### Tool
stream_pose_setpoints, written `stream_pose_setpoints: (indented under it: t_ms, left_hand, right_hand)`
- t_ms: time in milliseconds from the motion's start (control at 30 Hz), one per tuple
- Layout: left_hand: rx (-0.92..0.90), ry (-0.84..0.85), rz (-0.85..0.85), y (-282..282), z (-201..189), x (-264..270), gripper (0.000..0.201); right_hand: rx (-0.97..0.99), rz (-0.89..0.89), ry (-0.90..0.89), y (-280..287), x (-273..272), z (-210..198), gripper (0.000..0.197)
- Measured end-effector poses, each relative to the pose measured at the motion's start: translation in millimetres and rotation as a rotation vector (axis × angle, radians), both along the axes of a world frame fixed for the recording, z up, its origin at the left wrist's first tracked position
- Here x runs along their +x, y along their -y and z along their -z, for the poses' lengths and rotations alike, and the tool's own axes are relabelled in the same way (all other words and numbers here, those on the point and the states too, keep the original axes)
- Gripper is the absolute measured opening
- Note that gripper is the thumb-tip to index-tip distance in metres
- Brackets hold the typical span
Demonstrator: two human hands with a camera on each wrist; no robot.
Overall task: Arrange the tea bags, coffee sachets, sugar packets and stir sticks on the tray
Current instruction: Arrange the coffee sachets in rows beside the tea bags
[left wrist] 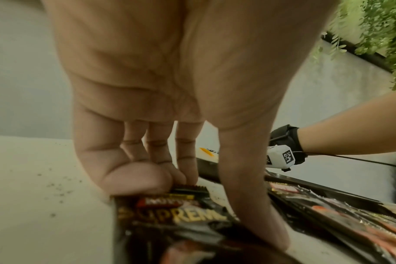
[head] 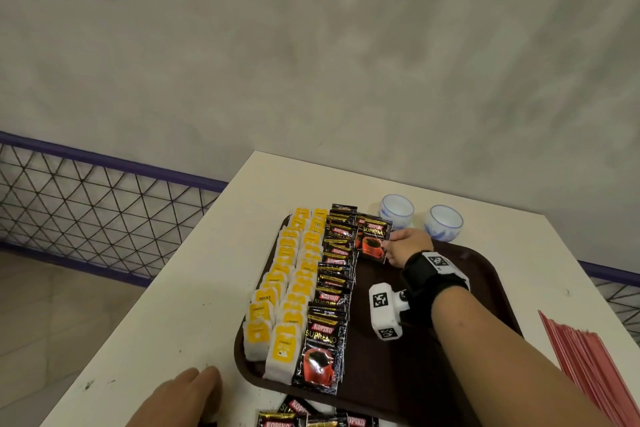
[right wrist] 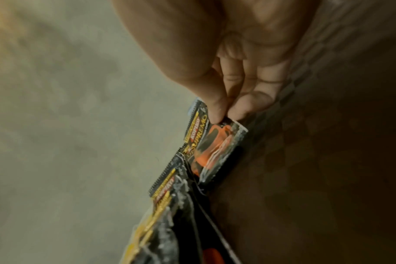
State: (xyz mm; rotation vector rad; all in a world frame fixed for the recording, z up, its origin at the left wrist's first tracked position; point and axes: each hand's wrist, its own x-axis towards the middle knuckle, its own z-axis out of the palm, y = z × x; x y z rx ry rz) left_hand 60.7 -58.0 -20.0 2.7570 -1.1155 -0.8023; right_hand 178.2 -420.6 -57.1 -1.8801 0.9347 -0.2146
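A brown tray (head: 388, 374) lies on the white table. On its left side stand two rows of yellow tea bags (head: 287, 288) and a row of black coffee sachets (head: 332, 288). My right hand (head: 393, 250) pinches one coffee sachet (head: 373, 239) by its edge at the far end of that row; thumb and fingertips of the right hand (right wrist: 228, 117) close on this sachet (right wrist: 215, 146). My left hand (left wrist: 232, 209) is off the tray's near left corner, fingertips and thumb on the edges of a loose coffee sachet (left wrist: 170, 216). No sugar packets show.
More loose coffee sachets (head: 311, 416) lie on the table in front of the tray. A bundle of red stir sticks (head: 595, 367) lies right of the tray. Two white cups (head: 396, 210) stand behind it. A wire fence (head: 86, 204) runs left of the table.
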Motion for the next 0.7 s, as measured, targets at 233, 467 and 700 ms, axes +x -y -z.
stream_pose_setpoints:
  t_ms: [233,467,700]
  left_hand:
    - [-0.197,-0.018,-0.120,-14.9,9.3,2.0,0.031]
    - [-0.021,0.043,-0.260,-5.2,-3.0,5.7,0.040]
    - [-0.202,0.102,-0.271,-4.3,-13.6,-6.9,0.026]
  right_hand:
    - [-0.078,-0.013,-0.005,-6.0,7.0,0.3,0.025]
    - [-0.043,-0.042,0.025,-5.9,-5.2,4.4,0.023]
    - [-0.115,-0.201,0.087,-26.3,-50.2,-35.0,0.014]
